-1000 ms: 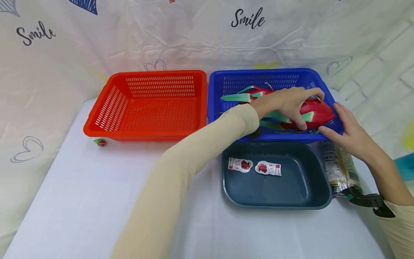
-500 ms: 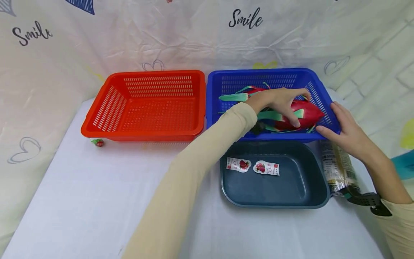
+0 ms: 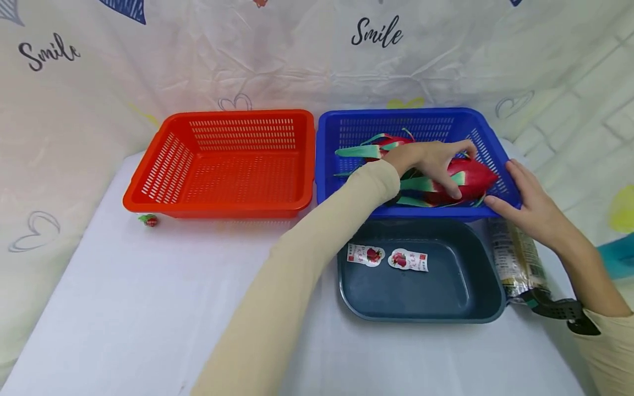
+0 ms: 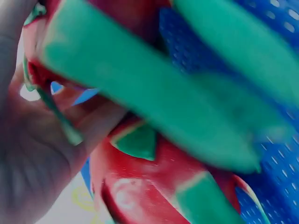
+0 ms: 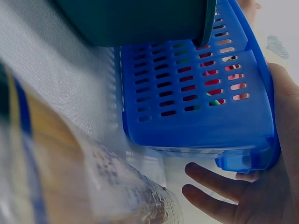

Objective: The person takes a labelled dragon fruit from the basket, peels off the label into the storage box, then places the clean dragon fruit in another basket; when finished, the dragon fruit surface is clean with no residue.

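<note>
In the head view a red dragon fruit (image 3: 477,177) with green scales lies in the right half of the blue basket (image 3: 396,116). My left hand (image 3: 438,162) spans it from above, with fingers on its far side and thumb on its near side. A second dragon fruit (image 3: 376,147) sits behind, partly hidden by that hand and wrist. In the left wrist view, red skin (image 4: 140,186) and long green scales (image 4: 140,88) fill the space beside the palm. My right hand (image 3: 535,206) holds the basket's front right corner, thumb on the rim and fingers along the outer side.
A red-orange basket (image 3: 218,208) stands left of the blue one, with a tiny red and green piece (image 3: 148,220) by its front corner. In front is a dark tub (image 3: 426,297) bearing two stickers (image 3: 365,254). A shiny packet (image 3: 520,258) lies right of the tub.
My left hand and the dragon fruit under it have shifted slightly left within the blue basket, away from its right wall. The right hand keeps its place at the corner.
</note>
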Available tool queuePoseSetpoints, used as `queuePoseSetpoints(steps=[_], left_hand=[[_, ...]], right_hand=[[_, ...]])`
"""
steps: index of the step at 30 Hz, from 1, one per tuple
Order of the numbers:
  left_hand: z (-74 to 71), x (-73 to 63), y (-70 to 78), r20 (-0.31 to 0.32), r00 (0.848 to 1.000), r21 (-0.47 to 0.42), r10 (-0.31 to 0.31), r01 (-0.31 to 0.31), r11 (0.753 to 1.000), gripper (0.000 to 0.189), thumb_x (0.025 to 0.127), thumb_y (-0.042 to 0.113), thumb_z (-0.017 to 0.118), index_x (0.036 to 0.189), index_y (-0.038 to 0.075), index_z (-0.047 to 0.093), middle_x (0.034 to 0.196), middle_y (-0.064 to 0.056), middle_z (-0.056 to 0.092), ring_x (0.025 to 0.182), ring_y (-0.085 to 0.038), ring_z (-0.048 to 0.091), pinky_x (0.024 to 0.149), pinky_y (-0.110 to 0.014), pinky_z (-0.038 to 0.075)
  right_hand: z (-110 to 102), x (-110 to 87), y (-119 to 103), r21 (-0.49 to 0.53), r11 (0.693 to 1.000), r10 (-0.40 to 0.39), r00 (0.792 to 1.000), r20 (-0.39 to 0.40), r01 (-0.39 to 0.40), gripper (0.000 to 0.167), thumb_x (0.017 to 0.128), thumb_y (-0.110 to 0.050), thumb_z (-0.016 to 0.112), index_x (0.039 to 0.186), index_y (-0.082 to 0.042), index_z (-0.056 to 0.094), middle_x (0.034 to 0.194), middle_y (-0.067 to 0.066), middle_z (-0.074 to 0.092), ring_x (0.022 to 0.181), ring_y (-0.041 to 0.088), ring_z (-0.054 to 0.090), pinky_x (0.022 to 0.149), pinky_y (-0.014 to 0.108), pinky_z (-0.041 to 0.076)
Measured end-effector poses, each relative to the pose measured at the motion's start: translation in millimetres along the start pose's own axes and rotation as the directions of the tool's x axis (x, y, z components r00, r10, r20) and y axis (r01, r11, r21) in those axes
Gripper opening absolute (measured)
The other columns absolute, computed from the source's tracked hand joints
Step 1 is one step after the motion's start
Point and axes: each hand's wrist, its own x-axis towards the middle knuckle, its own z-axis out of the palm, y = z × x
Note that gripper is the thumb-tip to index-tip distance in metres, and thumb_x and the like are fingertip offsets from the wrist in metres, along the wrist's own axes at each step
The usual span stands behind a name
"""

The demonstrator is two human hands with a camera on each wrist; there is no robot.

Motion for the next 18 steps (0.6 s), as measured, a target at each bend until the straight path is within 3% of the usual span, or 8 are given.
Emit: queuePoseSetpoints(steps=[5,11,15,18], left_hand=[[8.6,1.7,-1.5,0.048,0.998,-0.009,-0.039,0.039,0.999,0.079,0.079,0.046,0.075,0.136,0.035,0.022,0.129,0.006,0.049,0.112,-0.008,0.050,0.090,-0.018,0.046],[6.1,-2.4,0.4,0.062,0.995,0.043,-0.073,0.071,0.997,0.081,0.080,0.051,0.072,0.138,0.037,0.016,0.131,0.007,0.047,0.113,-0.008,0.048,0.092,-0.018,0.044],[3.6,-6.4,9.6,0.066,0.989,0.182,-0.131,0.117,0.976,0.084,0.081,0.059,0.067,0.142,0.042,0.013,0.139,0.009,0.043,0.120,-0.007,0.045,0.098,-0.020,0.042],[0.8,-7.7,17.7,0.055,0.982,0.313,-0.180,0.154,0.937,0.084,0.080,0.067,0.061,0.145,0.046,0.012,0.147,0.012,0.036,0.128,-0.005,0.040,0.104,-0.022,0.038]], right_hand=[[0,-3.0,1,0.007,1.000,-0.001,1.000,-0.001,0.001,0.086,0.093,-0.033,0.054,0.157,-0.023,-0.003,0.164,0.015,-0.008,0.141,0.059,0.010,0.086,0.081,0.024],[-1,-1.2,-1,0.005,1.000,-0.001,1.000,-0.008,0.001,0.086,0.093,-0.033,0.055,0.157,-0.024,-0.002,0.164,0.013,-0.009,0.142,0.058,0.009,0.086,0.081,0.023],[-1,-0.6,-2,-0.004,1.000,0.000,1.000,-0.010,0.000,0.087,0.093,-0.034,0.055,0.157,-0.023,-0.002,0.164,0.013,-0.009,0.142,0.059,0.009,0.087,0.081,0.023],[-2,-0.6,-1,-0.005,1.000,0.000,1.000,-0.008,0.000,0.087,0.093,-0.034,0.055,0.157,-0.024,-0.002,0.164,0.013,-0.009,0.142,0.059,0.009,0.087,0.081,0.023]])
